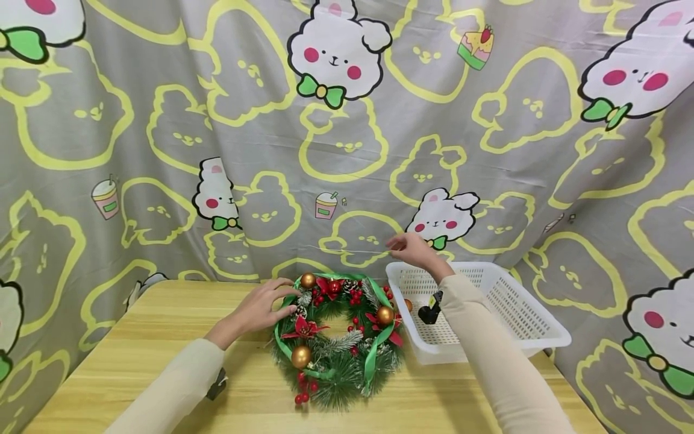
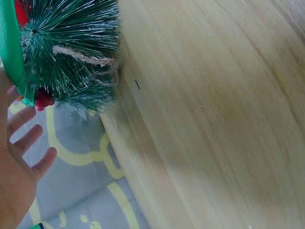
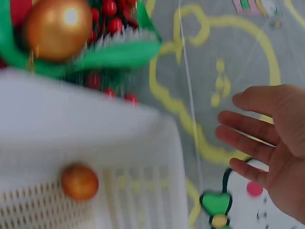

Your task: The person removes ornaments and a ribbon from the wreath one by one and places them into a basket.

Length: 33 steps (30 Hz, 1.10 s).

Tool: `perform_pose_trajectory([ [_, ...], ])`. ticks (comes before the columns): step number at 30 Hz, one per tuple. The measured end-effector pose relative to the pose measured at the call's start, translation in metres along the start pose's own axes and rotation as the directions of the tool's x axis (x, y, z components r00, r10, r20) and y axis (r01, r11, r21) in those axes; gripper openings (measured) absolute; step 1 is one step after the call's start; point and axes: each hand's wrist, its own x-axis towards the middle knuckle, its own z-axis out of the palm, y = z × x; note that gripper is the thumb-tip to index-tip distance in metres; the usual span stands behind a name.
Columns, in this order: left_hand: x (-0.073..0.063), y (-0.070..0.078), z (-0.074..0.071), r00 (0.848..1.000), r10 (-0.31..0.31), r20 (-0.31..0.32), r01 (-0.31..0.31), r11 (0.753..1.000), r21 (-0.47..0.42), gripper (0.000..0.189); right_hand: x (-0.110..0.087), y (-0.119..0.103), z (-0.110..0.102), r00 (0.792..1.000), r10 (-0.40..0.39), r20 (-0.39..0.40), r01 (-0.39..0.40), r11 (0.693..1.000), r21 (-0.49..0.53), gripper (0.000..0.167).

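Observation:
A green wreath (image 1: 338, 383) lies on the wooden table, trimmed with gold balls (image 1: 301, 357), red flowers, red berries, pine cones and a green ribbon (image 1: 372, 361). My left hand (image 1: 264, 306) is at its upper left side, fingers extended over the rim. In the left wrist view, that hand (image 2: 21, 157) has spread fingers beside the ribbon and berries; whether it presses them I cannot tell. My right hand (image 1: 414, 250) is raised over the far left corner of a white plastic basket (image 1: 534, 343). Its relaxed fingers (image 3: 245, 143) hold nothing.
Inside the basket are an orange-gold ball (image 3: 80, 182) and a small black item (image 1: 430, 310). The table (image 1: 162, 325) ends at a grey curtain (image 1: 260, 138) printed with cartoon figures. A twine loop (image 2: 86, 58) shows on the wreath. Something black (image 1: 217, 386) is by the left sleeve.

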Motion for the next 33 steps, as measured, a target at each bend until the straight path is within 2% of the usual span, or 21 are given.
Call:
perform_pose_trajectory([
  [7, 0.000, 0.000, 0.000, 1.000, 0.003, 0.009, -0.003, 1.000, 0.000, 0.032, 0.014, -0.038, 0.023, 0.988, -0.133, -0.073, 0.135, 0.990, 0.030, 0.027],
  [14, 0.001, 0.000, 0.000, 1.000, 0.012, -0.001, -0.012, 1.000, -0.015, 0.031, 0.023, -0.070, 0.051, 0.972, -0.219, -0.081, 0.218, 0.976, -0.014, 0.030],
  [21, 0.001, -0.001, 0.001, 1.000, 0.025, -0.011, -0.025, 1.000, -0.013, 0.030, 0.024, -0.092, 0.080, 0.959, -0.283, -0.034, 0.278, 0.955, -0.100, 0.035],
  [33, 0.000, -0.003, 0.001, 0.999, 0.034, -0.013, -0.034, 0.999, 0.006, 0.031, 0.026, -0.104, 0.116, 0.937, -0.344, 0.059, 0.349, 0.920, -0.177, 0.039],
])
